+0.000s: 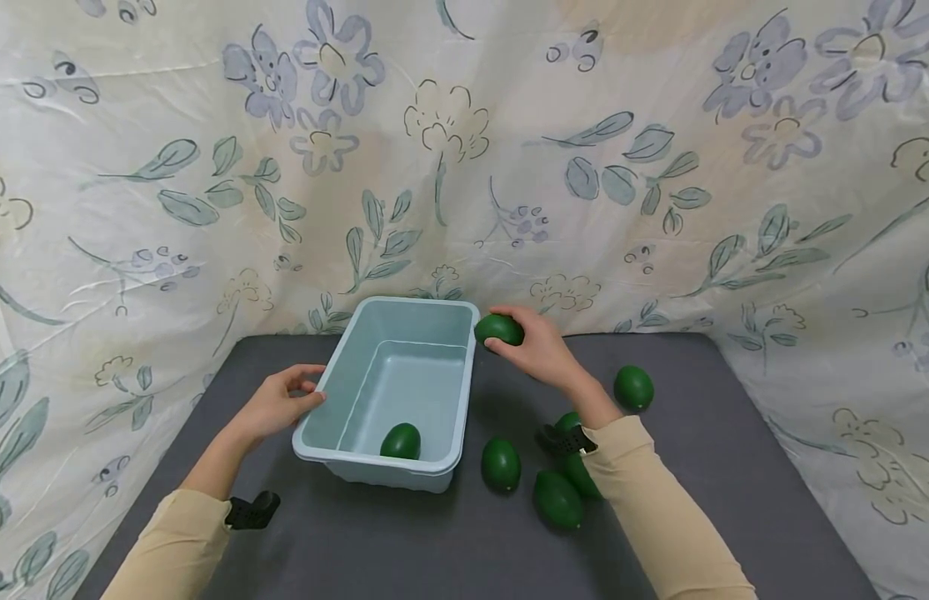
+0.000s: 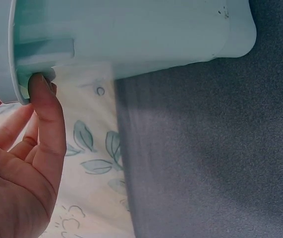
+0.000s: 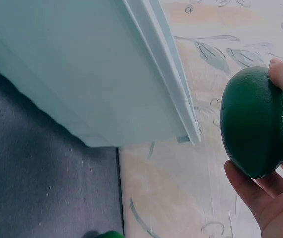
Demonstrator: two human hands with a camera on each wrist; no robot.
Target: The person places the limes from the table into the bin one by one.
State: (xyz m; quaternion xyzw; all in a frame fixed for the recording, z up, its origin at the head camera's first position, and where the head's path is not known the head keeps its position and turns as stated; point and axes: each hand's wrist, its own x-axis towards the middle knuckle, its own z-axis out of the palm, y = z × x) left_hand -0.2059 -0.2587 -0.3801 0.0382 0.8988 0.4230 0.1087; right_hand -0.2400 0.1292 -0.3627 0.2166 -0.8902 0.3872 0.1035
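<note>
Nearest the viewer, two forearms in beige sleeves reach forward over a dark grey table (image 1: 449, 550), each wrist wearing a black strap. On the right side, just ahead of the right sleeve, a cluster of dark green avocados (image 1: 557, 498) lies on the table; one of them (image 1: 501, 464) sits just beside the front right corner of the tub, and another (image 1: 633, 387) lies apart, further right.

A pale blue plastic tub (image 1: 344, 367) stands in the middle of the table, open side up. One green avocado (image 1: 400, 441) lies inside it, against the near wall.

The left hand (image 1: 278, 402) touches the tub's left rim. The left wrist view shows its thumb (image 2: 47, 114) pressed up under the lip of the rim, the other fingers loosely bent and gripping nothing.

Further back, the right hand (image 1: 535, 346) holds a dark green avocado (image 1: 498, 329) over the tub's far right corner, just above the rim. The right wrist view shows the fingers curled around the fruit (image 3: 257, 121), with the tub's outer wall beside it.

Behind the table hangs a cream cloth (image 1: 464, 150) printed with blue and green flowers and leaves.
</note>
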